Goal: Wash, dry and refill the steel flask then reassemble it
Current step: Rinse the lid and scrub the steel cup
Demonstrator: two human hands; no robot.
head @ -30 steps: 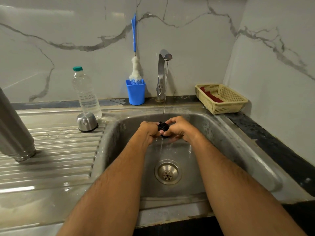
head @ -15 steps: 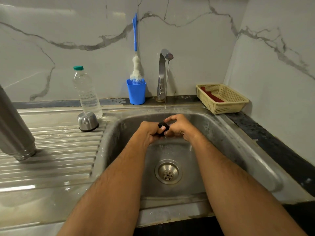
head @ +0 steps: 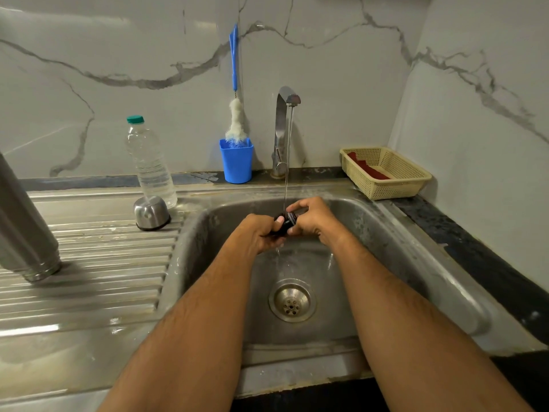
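Both hands are meeting over the middle of the steel sink (head: 416, 248), right under the tap (head: 283, 126), and a thin stream of water is running down onto them. The left hand (head: 258, 233) is curling its fingers around a small black stopper (head: 284, 223) (the flask's inner plug, by the look of it), while the right hand (head: 312, 218) is pinching the other end between thumb and fingertips. Water is dripping off below the hands toward the drain (head: 292, 300).

Over on the ribbed draining board (head: 89, 286), the steel flask (head: 23, 227) is standing mouth down at the far left, only partly in view. Its steel cup lid (head: 151, 213) is sitting upside down near the basin's corner, just in front of a clear plastic bottle (head: 150, 165) with a green cap. Behind the tap, a blue cup (head: 236, 165) is holding a bottle brush (head: 236, 120), and a woven basket (head: 389, 176) is sitting in the right corner with something red inside.
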